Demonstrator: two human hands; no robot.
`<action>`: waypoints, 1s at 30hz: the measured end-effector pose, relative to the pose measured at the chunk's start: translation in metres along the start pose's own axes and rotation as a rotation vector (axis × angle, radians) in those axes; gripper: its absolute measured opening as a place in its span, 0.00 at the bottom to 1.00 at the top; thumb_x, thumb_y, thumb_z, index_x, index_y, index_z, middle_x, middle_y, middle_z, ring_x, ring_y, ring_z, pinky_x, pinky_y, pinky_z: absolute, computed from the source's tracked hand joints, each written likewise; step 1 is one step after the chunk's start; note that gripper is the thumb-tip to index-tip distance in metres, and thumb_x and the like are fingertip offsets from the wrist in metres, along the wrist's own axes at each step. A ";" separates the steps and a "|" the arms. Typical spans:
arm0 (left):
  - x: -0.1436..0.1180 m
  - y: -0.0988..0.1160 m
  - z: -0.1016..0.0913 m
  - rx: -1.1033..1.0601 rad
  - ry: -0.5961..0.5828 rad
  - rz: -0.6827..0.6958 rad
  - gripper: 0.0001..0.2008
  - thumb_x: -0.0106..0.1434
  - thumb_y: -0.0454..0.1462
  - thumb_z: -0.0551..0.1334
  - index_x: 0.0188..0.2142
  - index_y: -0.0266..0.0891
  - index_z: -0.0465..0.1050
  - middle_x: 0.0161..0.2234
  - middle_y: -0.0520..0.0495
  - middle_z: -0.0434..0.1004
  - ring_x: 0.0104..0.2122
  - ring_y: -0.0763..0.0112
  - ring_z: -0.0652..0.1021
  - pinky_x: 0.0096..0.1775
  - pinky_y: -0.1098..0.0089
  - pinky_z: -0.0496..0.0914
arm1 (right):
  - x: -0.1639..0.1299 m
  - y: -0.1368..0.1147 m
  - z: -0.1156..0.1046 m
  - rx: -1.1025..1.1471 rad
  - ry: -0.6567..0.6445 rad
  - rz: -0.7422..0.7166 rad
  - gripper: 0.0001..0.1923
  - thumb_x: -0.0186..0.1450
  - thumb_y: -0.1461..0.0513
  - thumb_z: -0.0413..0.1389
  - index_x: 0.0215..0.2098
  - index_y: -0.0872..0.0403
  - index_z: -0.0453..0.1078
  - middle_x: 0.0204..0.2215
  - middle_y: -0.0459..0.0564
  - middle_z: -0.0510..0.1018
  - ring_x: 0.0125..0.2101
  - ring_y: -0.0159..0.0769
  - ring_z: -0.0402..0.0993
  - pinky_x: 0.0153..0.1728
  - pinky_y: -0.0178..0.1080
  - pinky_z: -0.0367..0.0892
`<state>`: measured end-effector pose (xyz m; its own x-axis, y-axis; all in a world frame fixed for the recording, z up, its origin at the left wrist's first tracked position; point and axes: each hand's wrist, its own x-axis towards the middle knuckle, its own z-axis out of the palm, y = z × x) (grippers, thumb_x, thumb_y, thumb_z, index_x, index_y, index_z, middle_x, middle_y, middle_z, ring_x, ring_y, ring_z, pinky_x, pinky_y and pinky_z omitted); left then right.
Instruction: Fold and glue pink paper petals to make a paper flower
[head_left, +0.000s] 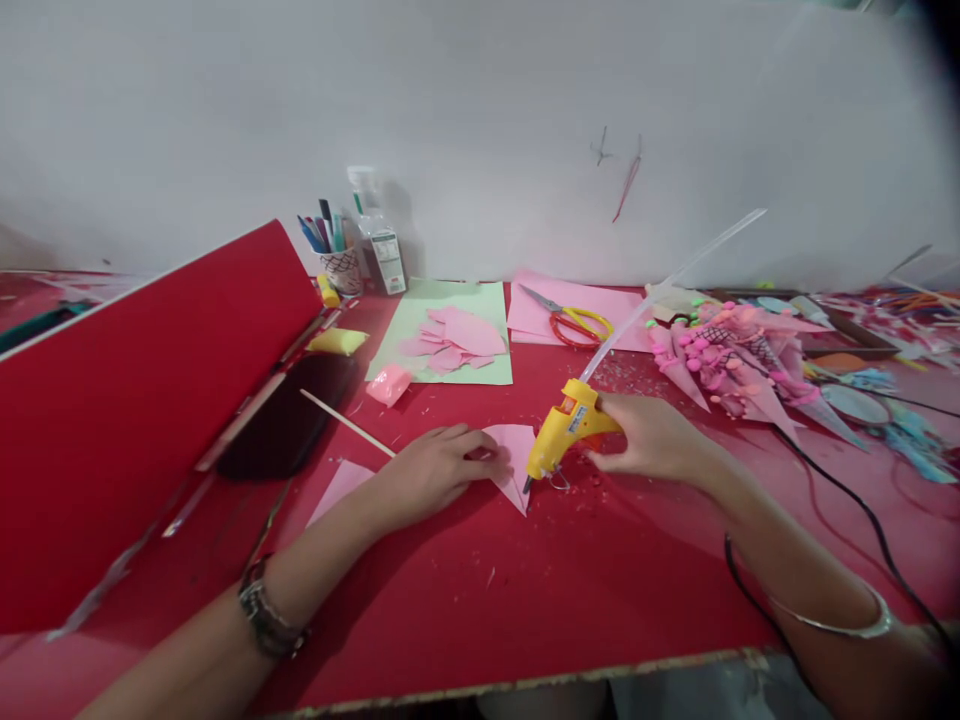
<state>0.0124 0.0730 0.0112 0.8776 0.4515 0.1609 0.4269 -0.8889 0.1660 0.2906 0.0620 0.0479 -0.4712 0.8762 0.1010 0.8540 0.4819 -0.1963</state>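
My right hand is wrapped round the handle of a yellow hot glue gun. A long clear glue stick sticks up from its back end. The gun's nozzle points down at the right edge of a small pink paper piece, which tapers to a point toward me. With curled fingers, my left hand grips that paper from the left against the table; its fingertips partly cover the paper. A thin wooden stick lies beside the left hand, its near end reaching the knuckles.
Pink cut-outs lie on a green sheet. Scissors rest on pink sheets. Decorated pink paper cones are piled at right, near a black cord. A red board leans at left beside a dark phone-like object.
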 end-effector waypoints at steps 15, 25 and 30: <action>0.000 0.000 0.002 0.001 -0.020 -0.011 0.17 0.63 0.31 0.47 0.50 0.47 0.63 0.47 0.46 0.66 0.45 0.67 0.67 0.45 0.64 0.64 | -0.002 0.003 0.003 -0.046 -0.040 -0.076 0.11 0.53 0.61 0.52 0.35 0.54 0.64 0.26 0.47 0.72 0.24 0.34 0.67 0.24 0.33 0.55; 0.000 -0.001 0.003 -0.011 -0.008 -0.006 0.18 0.63 0.30 0.48 0.49 0.47 0.64 0.46 0.46 0.66 0.45 0.67 0.67 0.44 0.64 0.64 | -0.001 0.008 0.004 -0.031 -0.041 -0.076 0.08 0.54 0.62 0.51 0.33 0.54 0.63 0.26 0.47 0.72 0.24 0.34 0.67 0.23 0.33 0.54; 0.000 -0.001 0.002 -0.023 -0.004 -0.003 0.18 0.63 0.30 0.48 0.49 0.48 0.64 0.47 0.47 0.66 0.44 0.67 0.68 0.44 0.65 0.64 | -0.001 0.011 0.004 -0.070 -0.030 -0.069 0.06 0.55 0.62 0.50 0.31 0.54 0.62 0.25 0.47 0.72 0.23 0.33 0.66 0.22 0.33 0.53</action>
<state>0.0128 0.0737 0.0087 0.8772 0.4542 0.1560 0.4247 -0.8853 0.1892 0.2999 0.0665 0.0419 -0.5352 0.8407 0.0820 0.8319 0.5415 -0.1213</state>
